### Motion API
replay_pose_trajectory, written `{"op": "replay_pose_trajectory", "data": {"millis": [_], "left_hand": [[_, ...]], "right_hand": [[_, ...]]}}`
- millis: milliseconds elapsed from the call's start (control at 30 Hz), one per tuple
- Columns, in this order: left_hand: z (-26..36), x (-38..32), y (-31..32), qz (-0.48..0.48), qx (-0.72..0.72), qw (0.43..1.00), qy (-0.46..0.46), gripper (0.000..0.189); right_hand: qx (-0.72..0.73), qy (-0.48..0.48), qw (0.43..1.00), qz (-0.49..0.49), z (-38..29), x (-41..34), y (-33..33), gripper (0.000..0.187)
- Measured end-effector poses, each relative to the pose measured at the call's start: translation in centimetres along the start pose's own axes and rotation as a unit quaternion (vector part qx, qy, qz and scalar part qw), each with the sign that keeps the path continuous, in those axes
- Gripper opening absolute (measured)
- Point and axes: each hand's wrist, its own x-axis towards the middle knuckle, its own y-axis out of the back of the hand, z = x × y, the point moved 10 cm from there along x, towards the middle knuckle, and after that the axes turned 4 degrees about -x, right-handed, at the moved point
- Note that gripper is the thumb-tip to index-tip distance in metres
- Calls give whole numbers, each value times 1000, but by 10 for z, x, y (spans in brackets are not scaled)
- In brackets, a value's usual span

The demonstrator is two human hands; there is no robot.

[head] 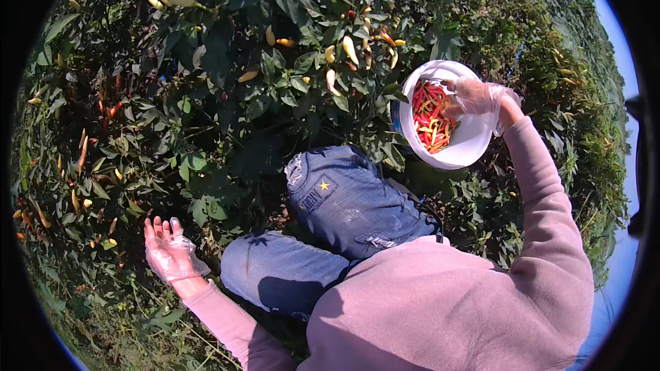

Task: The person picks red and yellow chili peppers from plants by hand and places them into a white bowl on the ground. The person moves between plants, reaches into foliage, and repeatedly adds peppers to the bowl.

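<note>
A white plastic bucket [477,147] stands tilted among the plants at the upper right, partly filled with red and orange chili peppers [430,113]. My right hand [472,97], in a clear plastic glove, reaches into the bucket from its right side; its fingertips are at the peppers, and whether they grip any cannot be told. At the lower left, my left hand [171,252], gloved in the same clear plastic, is palm up with its fingers apart and nothing in it. It is beside the leaves of the chili plants [203,208].
Chili plants with pale yellow peppers [350,50] and orange ones fill the space before my knees. More reddish peppers [114,110] hang at the left. My bent legs in blue jeans [350,201] lie between my hands. Dense foliage continues on the right, beyond the bucket.
</note>
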Motion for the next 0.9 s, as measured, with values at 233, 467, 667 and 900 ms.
{"op": "replay_pose_trajectory", "data": {"millis": [233, 467, 667, 900], "left_hand": [[21, -16, -77, -138, 19, 989, -42, 23], [78, 17, -139, -116, 24, 956, -270, 25], [60, 29, -127, 68, 10, 980, -189, 4], [39, 43, -83, 178, 43, 977, -110, 12]], "right_hand": [[-91, 186, 952, 224, -103, -36, 79, 11], [164, 546, 759, 315, -383, -61, 147, 8], [109, 445, 832, 313, -509, 108, 176, 27], [-52, 450, 844, 287, -583, 149, 130, 21]]}}
